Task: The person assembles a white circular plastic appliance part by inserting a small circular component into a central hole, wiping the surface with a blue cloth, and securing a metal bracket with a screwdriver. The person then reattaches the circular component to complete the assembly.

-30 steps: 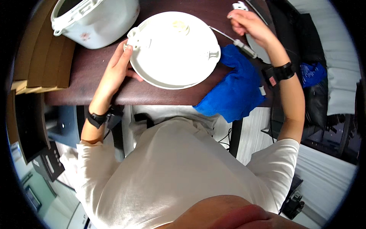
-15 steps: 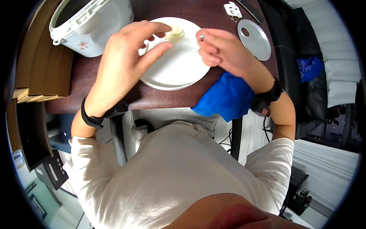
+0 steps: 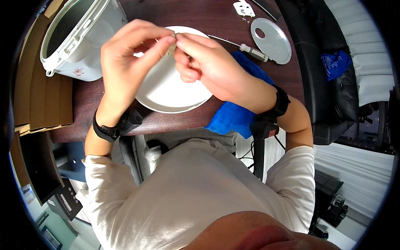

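Over the white round lid-like plate [image 3: 175, 98], the fingertips of my two hands meet. My right hand [image 3: 208, 62] is closed in a pinch on a small silvery metal piece [image 3: 173, 36], too small to name surely. My left hand [image 3: 127, 56] has thumb and forefinger closed on the same small piece from the other side. A cream-coloured round part [image 3: 171, 50] on the plate is mostly hidden behind the fingers. A screwdriver [image 3: 253, 52] with a light handle lies to the right of my right hand. Under my right forearm is a blue cloth [image 3: 231, 118].
A white pot-like housing with a flower print [image 3: 89, 62] stands at the left, beside brown cardboard [image 3: 46, 79]. At the far right lie a silvery disc with a hole [image 3: 277, 46], a white flat part [image 3: 243, 8], tiny screws [image 3: 246, 20] and a dark bar [image 3: 266, 9].
My right hand has moved left with the small metal piece and now meets my left hand, whose fingers have closed. The screwdriver, hidden before, now shows; the whole view has shifted slightly.
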{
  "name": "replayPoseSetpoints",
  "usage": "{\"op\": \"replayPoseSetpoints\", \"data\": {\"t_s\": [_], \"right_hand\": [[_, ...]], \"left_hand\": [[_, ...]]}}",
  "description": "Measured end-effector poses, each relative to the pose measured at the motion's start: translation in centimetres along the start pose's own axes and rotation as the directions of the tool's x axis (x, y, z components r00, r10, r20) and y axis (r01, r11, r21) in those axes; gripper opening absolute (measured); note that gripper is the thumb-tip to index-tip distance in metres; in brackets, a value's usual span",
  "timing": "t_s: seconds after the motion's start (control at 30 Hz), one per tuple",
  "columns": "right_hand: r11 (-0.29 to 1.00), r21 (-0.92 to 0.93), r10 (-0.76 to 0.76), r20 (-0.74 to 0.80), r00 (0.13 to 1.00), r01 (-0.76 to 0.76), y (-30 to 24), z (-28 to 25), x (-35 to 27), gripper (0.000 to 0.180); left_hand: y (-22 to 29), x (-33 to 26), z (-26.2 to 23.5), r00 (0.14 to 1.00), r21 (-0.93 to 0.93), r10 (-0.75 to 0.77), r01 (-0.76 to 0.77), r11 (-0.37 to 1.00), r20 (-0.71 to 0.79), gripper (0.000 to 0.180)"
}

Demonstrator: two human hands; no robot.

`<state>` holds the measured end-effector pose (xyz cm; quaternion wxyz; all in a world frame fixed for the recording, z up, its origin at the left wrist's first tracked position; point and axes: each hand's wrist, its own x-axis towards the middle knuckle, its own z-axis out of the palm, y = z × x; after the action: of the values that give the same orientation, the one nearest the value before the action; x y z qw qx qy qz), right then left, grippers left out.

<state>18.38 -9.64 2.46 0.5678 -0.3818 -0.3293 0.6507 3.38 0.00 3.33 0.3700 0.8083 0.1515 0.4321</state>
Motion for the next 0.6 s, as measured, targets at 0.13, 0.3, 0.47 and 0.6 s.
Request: {"op": "replayPoseSetpoints", "data": {"t_s": [0.13, 0.3, 0.47, 0.6], "right_hand": [[0.994, -0.091, -0.073, -0.194, 0.978, 0.056, -1.3, 0.6, 1.1, 0.031], [0.800, -0.239, -0.600, -0.294, 0.744, 0.551, -2.4, -9.7, 5.4, 0.026], [0.793, -0.557, -0.546, -0.467, 0.695, 0.249, -3.7, -15.1, 4.6, 0.024], [0.458, -0.870, -0.385, -0.376, 0.843, -0.179, -5.0, -15.2, 2.0, 0.019]], "left_hand": [[-1.4, 0.3, -1.5, 0.961, -0.305, -0.272, 0.273, 0.912, 0.048, 0.010], [-4.4, 0.7, -2.8, 0.956, -0.528, -0.285, 0.280, 0.802, 0.074, 0.009], [-5.4, 0.7, -2.7, 0.929, -0.534, -0.352, 0.354, 0.768, 0.109, 0.006], [-6.0, 0.6, -2.7, 0.928, -0.518, -0.357, 0.360, 0.776, 0.110, 0.007]]}}
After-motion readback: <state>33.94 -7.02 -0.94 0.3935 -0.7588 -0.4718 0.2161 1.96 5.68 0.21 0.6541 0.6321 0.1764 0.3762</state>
